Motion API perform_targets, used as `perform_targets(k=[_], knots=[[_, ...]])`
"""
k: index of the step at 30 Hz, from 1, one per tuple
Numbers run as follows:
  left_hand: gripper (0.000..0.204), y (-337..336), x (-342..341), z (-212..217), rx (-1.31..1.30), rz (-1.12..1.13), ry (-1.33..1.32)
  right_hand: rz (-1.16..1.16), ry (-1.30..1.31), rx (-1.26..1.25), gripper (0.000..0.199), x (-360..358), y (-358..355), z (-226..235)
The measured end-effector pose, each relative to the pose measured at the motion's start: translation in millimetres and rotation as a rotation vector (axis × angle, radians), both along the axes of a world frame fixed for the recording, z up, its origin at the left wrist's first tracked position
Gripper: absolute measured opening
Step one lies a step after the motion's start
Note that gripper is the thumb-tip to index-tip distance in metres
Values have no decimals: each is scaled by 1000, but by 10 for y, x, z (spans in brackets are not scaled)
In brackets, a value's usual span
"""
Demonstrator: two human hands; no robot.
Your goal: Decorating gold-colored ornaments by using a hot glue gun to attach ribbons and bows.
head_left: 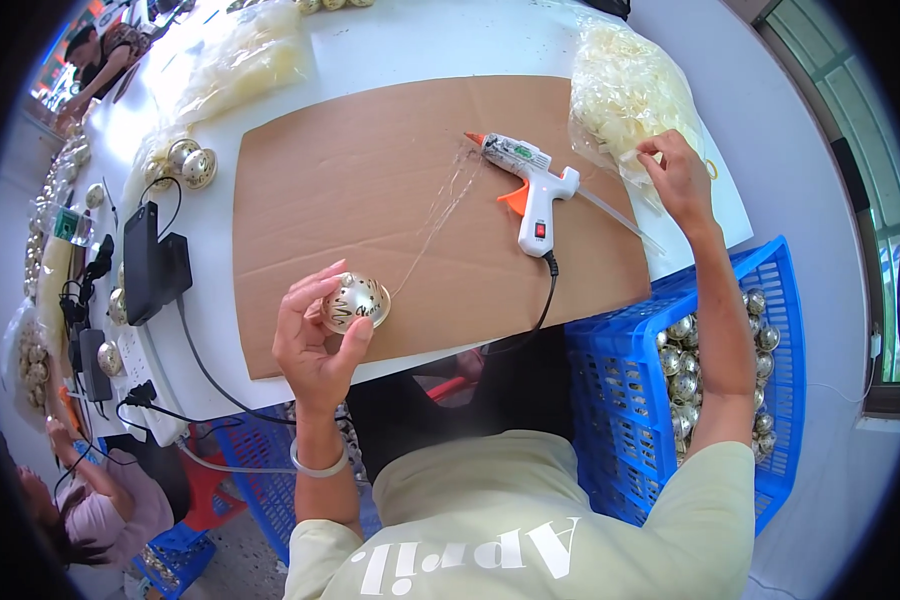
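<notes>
My left hand (315, 335) grips a shiny pale-gold bauble (355, 303) with dark markings and a flared rim, over the near left part of a brown cardboard sheet (310, 190). A thin glue strand trails from near the bauble toward the glue gun. This white glue gun (538, 190), with an orange nozzle and trigger, lies on the cardboard with a clear glue stick in its back. At the right, my right hand (678, 175) pinches at the edge of a clear plastic bag (625, 90) full of cream-coloured pieces. What lies between its fingertips is too small to make out.
Right of me stands a blue crate (620, 390) of baubles. Another plastic bag (245, 60) lies at the far left. Black adapters (142, 262), cables and a power strip (150, 370) crowd the left edge. Other people (105, 60) work at the left.
</notes>
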State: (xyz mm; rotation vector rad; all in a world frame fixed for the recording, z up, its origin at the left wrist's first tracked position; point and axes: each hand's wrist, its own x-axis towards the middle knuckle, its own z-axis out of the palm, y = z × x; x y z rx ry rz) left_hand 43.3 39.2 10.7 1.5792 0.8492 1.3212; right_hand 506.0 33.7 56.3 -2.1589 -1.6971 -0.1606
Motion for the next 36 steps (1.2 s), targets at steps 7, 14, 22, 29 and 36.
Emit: perform_targets(k=[7,14,22,29,36], knots=[[44,9,-129,5,14,3,-4,-64,590,81,23,-298,71,362],[45,-23,-337,-14,23,13,-43,314,1051,-106,26,-1152,76,633],[44,-88,-567,-105,120,23,-38,562,1215,-410,24,-2364,102,698],[44,-103,-648,-131,122,14,-105,909,1174,-691,10,-2970,-72,612],[45,-49,-718,-213,135,-71,-134,795,1235,-625,10,-3251,-19,249]])
